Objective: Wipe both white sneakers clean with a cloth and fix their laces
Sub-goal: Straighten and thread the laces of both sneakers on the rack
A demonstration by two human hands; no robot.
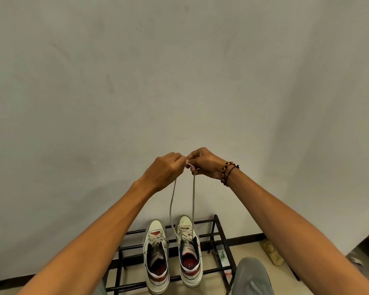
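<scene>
Two white sneakers with red and grey trim stand side by side on a black metal rack [218, 235], toes toward the wall: the left sneaker [156, 254] and the right sneaker [189, 250]. Both ends of the right sneaker's lace [193, 199] are pulled up high above it. My left hand [165, 170] and my right hand [203, 161] meet at the top, each pinching a lace end. The left sneaker's lace lies loose over its tongue. No cloth is in view.
A plain pale wall fills the upper view, with a dark skirting board [245, 239] at the floor. My grey-trousered knee [251, 275] is at lower right. A beige object [272, 252] lies on the tiled floor right of the rack.
</scene>
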